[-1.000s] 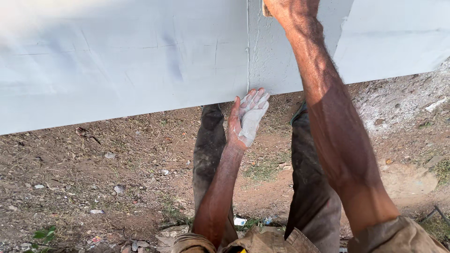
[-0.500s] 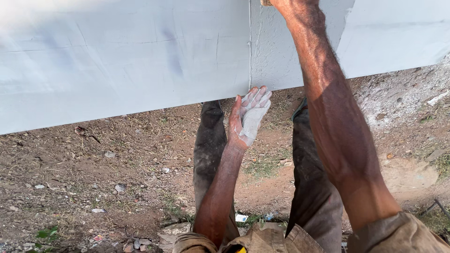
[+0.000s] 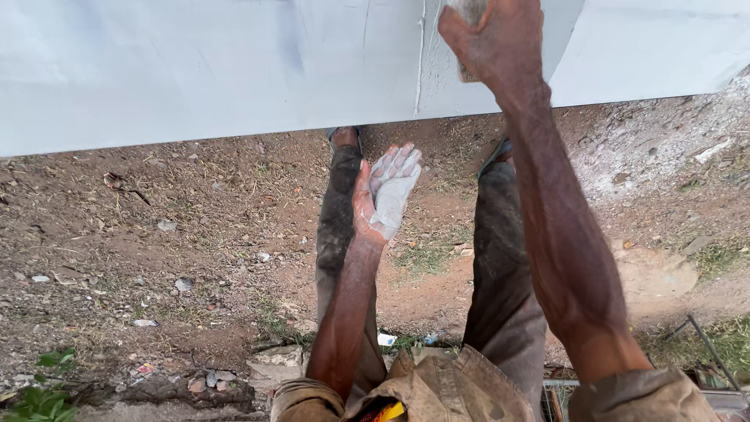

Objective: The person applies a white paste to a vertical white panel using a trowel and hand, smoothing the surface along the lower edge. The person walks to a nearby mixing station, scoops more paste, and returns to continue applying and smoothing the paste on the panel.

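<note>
My right hand (image 3: 496,39) is raised against a pale grey-white painted wall (image 3: 195,62), fingers closed on a small grey pad or block (image 3: 469,12) pressed to the surface beside a vertical seam (image 3: 420,55). Most of the pad is hidden by my fingers and the top edge of the view. My left hand (image 3: 387,191) is held out lower down, palm up, fingers spread and coated in white powder or paint. It holds nothing and hangs over my dark trouser legs (image 3: 340,211).
Bare brown dirt (image 3: 180,250) with small stones, litter and sparse weeds runs along the wall's foot. A whitish patch of spilled material (image 3: 664,148) lies at the right. A flat stone (image 3: 273,363) sits near my feet. A thin metal frame (image 3: 707,344) shows at the lower right.
My right hand has come lower on the wall and further into view, the pad still in it. My left hand has stayed palm up at about the same spot.
</note>
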